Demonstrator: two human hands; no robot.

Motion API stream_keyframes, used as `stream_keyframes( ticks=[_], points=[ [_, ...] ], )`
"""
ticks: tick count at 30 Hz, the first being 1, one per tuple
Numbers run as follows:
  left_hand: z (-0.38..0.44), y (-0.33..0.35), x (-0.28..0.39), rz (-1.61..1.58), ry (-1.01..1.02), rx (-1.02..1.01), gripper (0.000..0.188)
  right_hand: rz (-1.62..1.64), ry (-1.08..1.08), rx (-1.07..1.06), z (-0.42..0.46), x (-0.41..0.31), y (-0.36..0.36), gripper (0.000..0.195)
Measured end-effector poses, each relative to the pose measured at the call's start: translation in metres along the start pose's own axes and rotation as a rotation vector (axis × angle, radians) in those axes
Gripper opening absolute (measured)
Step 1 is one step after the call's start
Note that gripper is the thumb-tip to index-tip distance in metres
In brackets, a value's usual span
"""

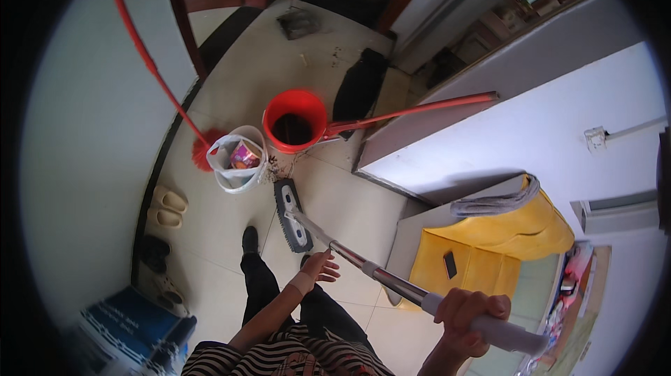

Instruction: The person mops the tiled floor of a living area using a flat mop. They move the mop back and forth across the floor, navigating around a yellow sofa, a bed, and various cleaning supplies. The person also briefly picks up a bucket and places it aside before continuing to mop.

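Note:
My right hand (474, 318) grips the grey plastic end of a long-handled floor brush (396, 281). Its telescopic metal pole slants down and away to a dark grey brush head (291, 216) with bristled edges, resting on the tiles. Beside the lower part of the pole is my left hand (320, 267), fingers apart and holding nothing; whether its thumb touches the metal is hard to tell. Loose dark debris (273, 167) lies just beyond the brush head, close to a white bin (225, 179) with a liner and a purple food tub (245, 156).
A red bucket (321, 106) with dark contents stands beyond, next to a red pole (414, 112). Against the left wall are a red-bristled broom (199, 158) and cream slippers (170, 208). To the right stands a yellow-padded chair (477, 266) with a phone (450, 265) on it.

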State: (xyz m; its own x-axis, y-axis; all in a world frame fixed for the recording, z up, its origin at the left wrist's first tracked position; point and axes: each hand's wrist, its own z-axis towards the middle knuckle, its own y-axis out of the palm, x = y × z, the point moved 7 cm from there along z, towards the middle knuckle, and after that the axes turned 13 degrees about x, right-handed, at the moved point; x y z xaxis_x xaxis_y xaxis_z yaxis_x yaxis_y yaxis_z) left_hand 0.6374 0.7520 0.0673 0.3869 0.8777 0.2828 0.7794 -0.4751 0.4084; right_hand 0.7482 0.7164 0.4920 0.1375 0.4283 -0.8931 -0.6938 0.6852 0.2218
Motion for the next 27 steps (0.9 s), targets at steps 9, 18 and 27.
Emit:
stream_keyframes(
  ticks=[9, 18, 27],
  points=[
    [-0.011, 0.037, 0.024, 0.004, -0.247, -0.319, 0.059, -0.181, -0.240, 0.433, 0.024, -0.057, 0.016, 0.033],
    [0.045, 0.131, -0.004, -0.238, -0.233, -0.243, 0.026, -0.298, -0.295, 0.865, 0.007, -0.062, -0.087, 0.030],
    [0.154, 0.267, -0.071, -0.879, -0.371, -0.026, 0.030, -0.416, -0.237, 1.135, -0.016, -0.059, -0.206, 0.027]
  ],
)
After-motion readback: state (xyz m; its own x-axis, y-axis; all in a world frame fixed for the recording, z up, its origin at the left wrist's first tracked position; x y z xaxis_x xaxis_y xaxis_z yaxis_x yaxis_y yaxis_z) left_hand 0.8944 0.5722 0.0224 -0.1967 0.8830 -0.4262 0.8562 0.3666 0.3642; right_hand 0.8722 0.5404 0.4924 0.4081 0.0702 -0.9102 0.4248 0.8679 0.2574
